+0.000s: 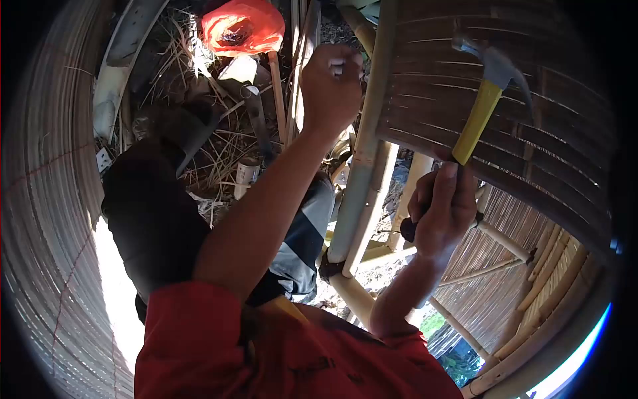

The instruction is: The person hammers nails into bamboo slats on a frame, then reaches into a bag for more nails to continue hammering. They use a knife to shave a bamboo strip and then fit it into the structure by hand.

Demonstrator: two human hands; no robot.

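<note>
My right hand [444, 207] is wrapped round the dark lower grip of a claw hammer [480, 120]. The hammer has a yellow shaft and stands with its metal head up, in front of a woven bamboo panel [432, 80]. To the left, my left hand [331, 90] is raised beside an upright bamboo post [373, 113], its fingers curled in. Whatever those fingers hold, if anything, is hidden. A gap separates the hammer head from my left hand.
An orange-red plastic bag [243, 26] lies open on straw-strewn ground. A can [246, 174] stands near my legs. Woven slats [53, 199] line the left side. Bamboo poles [502, 241] form a frame at lower right.
</note>
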